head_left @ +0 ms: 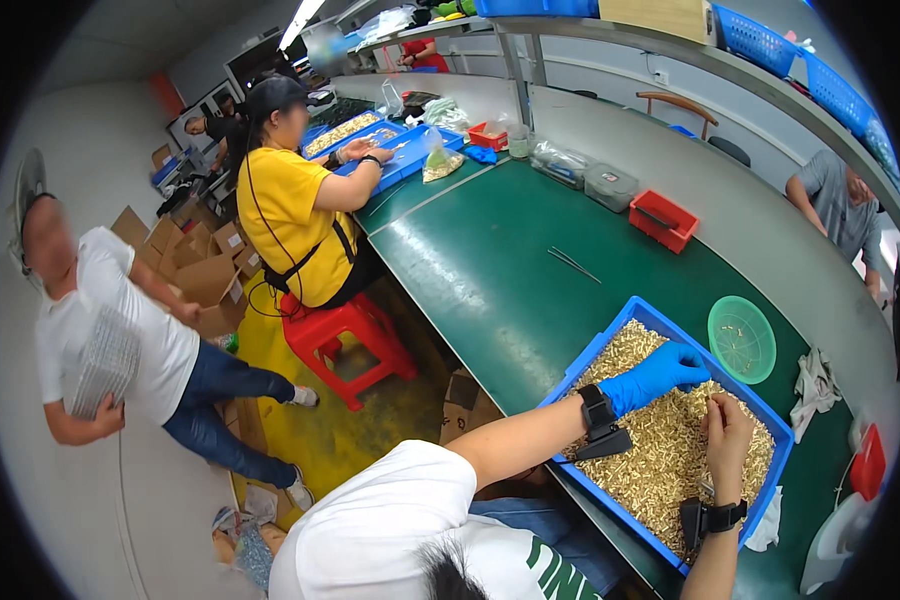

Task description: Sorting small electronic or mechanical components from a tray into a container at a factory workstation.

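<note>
A blue tray [610,487] full of small gold-coloured metal pieces [660,450] lies on the green bench in front of me. My left hand [662,376], in a blue glove, is over the tray's far part with its fingertips pinched together. Just nearer to me, my bare right hand [728,432] is above the pieces, thumb and fingers closed at the tips. Anything between the fingers of either hand is too small to make out. Beside the tray's far right corner, a round green plastic basket [742,338] has a few small pieces in it.
Tweezers [575,265] lie beyond the tray, and a red bin [663,221] stands by the partition. A rag [818,392] is at the right. Along the bench, a person in yellow [295,215] works on a red stool [345,345]. Another person [135,340] stands at the left.
</note>
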Available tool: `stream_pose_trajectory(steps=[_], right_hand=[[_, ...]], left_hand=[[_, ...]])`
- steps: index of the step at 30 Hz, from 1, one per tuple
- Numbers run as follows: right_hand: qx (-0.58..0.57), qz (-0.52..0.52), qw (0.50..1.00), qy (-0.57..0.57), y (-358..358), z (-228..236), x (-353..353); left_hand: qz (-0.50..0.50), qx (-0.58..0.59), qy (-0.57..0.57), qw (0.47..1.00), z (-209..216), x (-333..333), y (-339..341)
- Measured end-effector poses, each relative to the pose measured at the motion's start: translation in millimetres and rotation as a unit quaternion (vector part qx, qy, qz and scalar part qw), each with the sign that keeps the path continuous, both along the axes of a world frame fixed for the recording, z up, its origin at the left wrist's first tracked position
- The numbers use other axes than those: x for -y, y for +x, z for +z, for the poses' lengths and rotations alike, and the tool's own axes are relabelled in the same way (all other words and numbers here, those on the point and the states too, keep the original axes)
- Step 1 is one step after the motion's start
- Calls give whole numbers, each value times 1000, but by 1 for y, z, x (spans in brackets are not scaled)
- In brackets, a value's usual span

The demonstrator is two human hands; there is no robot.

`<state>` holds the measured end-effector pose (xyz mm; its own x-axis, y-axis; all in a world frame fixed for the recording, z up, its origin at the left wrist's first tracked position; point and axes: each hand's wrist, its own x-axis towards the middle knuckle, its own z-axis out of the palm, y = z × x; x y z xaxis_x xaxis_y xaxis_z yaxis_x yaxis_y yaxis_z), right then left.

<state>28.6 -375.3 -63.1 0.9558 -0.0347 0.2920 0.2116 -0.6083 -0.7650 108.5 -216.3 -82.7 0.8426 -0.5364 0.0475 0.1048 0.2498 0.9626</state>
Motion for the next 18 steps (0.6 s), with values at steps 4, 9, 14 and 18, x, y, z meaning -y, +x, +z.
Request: stream_pose_trajectory(steps=[4,9,14,18], right_hand=[[-101,12,985,136,16,-3,-1],[-168,35,951,256,8,-3,3],[-175,56,938,293,4,-12,10],[-136,81,940,303,12,-19,8]], left_hand=[[-7,6,17,1000,0,-8,15],[-39,27,38,998,2,0,6],[-21,70,90,993,-4,4,0],[7,6,70,998,-9,0,5]])
